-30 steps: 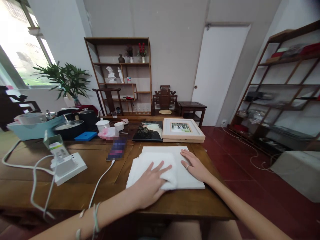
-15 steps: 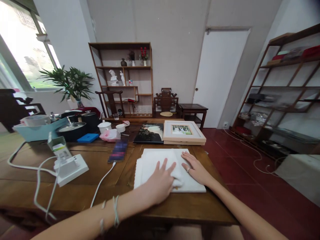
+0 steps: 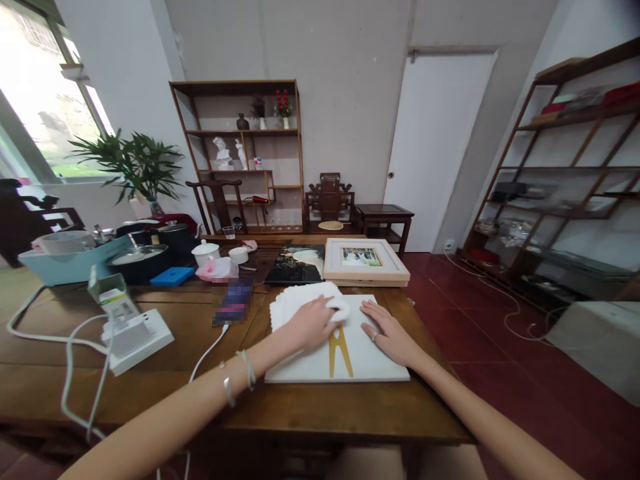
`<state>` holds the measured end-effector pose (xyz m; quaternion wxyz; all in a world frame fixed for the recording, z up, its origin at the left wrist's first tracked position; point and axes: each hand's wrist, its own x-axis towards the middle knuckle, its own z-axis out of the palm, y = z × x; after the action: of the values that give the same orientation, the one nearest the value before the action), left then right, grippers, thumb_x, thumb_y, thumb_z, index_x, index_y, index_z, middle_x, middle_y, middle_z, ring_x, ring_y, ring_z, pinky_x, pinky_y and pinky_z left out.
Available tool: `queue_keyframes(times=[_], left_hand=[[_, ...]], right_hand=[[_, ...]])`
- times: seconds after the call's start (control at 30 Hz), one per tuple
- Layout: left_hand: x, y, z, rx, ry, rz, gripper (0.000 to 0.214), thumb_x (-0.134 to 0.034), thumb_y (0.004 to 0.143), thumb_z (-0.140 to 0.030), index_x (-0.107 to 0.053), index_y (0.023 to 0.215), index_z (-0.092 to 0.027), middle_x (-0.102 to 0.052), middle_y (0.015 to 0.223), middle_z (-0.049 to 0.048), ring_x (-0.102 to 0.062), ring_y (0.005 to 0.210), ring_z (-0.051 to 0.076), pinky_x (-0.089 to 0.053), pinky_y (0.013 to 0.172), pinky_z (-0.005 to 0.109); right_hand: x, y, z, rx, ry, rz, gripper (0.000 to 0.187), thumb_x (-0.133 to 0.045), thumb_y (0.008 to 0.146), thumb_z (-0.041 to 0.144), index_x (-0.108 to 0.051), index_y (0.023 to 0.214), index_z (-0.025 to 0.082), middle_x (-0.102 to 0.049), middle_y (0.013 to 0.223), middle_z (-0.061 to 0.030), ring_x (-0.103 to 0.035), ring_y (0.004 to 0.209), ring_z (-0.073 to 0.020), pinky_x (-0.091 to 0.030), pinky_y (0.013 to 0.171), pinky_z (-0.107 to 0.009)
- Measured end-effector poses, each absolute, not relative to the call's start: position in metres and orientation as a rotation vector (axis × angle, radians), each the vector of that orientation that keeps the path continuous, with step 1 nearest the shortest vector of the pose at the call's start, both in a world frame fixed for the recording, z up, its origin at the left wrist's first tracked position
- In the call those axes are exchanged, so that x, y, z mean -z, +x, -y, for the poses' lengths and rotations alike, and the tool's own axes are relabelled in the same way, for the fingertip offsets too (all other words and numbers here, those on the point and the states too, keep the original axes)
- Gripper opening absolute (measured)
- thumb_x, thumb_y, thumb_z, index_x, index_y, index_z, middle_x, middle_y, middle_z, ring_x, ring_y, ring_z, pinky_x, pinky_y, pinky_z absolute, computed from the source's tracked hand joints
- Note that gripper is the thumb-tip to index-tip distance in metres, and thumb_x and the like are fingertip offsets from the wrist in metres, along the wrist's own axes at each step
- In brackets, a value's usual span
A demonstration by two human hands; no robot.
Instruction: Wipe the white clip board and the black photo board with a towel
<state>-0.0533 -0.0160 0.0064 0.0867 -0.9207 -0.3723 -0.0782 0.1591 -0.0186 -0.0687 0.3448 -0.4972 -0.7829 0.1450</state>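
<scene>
A white cloth [image 3: 295, 301] with a scalloped edge lies bunched over the back left of a flat white board [image 3: 383, 370]. My left hand [image 3: 314, 323] is closed on the cloth, fingers curled into its folds, and presses it against the board. On the board's front part shows a gold shape [image 3: 341, 357] like a letter A, its top partly under my left hand and the cloth. My right hand [image 3: 387, 333], wearing a ring, rests flat on the board's right side with fingers stretched out.
Behind the board lie a dark photo panel [image 3: 280, 267] and a light wood picture frame [image 3: 367, 257]. To the left are a phone [image 3: 233, 301] on a white cable, a white power strip [image 3: 143, 340], a blue box [image 3: 173, 276] and a lidded white cup [image 3: 205, 252].
My left hand has drawn the cloth up and back off the board's front, uncovering the gold shape. Its fingers have gone from spread to curled. My right hand stays in place.
</scene>
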Motion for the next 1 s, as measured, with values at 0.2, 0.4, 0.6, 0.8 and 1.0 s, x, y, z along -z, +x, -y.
queue_keyframes(times=[0.2,0.4,0.6,0.8,1.0], left_hand=[[0.002,-0.028,-0.003,0.214,-2.773,0.989,0.03,-0.037,0.087,-0.027,-0.061,0.099,-0.014,-0.055,0.116,0.0138,-0.046,0.113,0.026,-0.032,0.096,0.039],[0.009,-0.016,0.069,0.093,-2.75,0.744,0.027,-0.045,0.08,-0.025,-0.066,0.094,-0.014,-0.049,0.122,0.0188,-0.04,0.118,0.034,-0.03,0.094,0.047],[0.004,-0.022,0.114,0.051,-2.788,0.619,0.028,-0.048,0.078,-0.029,-0.067,0.088,-0.011,-0.045,0.127,0.0215,-0.04,0.117,0.039,-0.034,0.091,0.047],[-0.004,-0.023,0.051,0.083,-2.879,0.838,0.028,-0.044,0.082,-0.026,-0.063,0.097,-0.013,-0.05,0.123,0.0168,-0.042,0.118,0.031,-0.035,0.093,0.041],[0.009,-0.018,0.013,0.222,-2.775,1.037,0.033,-0.04,0.086,-0.032,-0.059,0.108,-0.014,-0.041,0.134,0.0141,-0.032,0.126,0.03,-0.027,0.099,0.044]], right_hand=[[0.067,0.16,0.017,-0.38,-1.258,2.008,0.039,-0.038,0.086,0.034,-0.052,0.119,0.018,-0.046,0.129,-0.0103,-0.035,0.124,-0.0218,-0.027,0.104,-0.046],[0.068,0.161,0.014,-0.412,-1.217,1.98,0.038,-0.032,0.087,0.029,-0.053,0.118,0.021,-0.049,0.128,-0.0067,-0.035,0.124,-0.021,-0.026,0.104,-0.046],[0.071,0.163,0.014,-0.419,-1.208,1.996,0.038,-0.036,0.083,0.023,-0.054,0.117,0.02,-0.046,0.13,-0.0074,-0.032,0.126,-0.0207,-0.026,0.104,-0.045],[0.072,0.162,0.013,-0.401,-1.224,1.993,0.039,-0.037,0.082,0.022,-0.053,0.118,0.02,-0.047,0.129,-0.0075,-0.034,0.125,-0.0212,-0.027,0.104,-0.045],[0.074,0.163,0.011,-0.354,-1.192,2.012,0.045,-0.038,0.078,0.016,-0.05,0.12,0.023,-0.049,0.127,-0.005,-0.036,0.123,-0.0214,-0.027,0.104,-0.046]])
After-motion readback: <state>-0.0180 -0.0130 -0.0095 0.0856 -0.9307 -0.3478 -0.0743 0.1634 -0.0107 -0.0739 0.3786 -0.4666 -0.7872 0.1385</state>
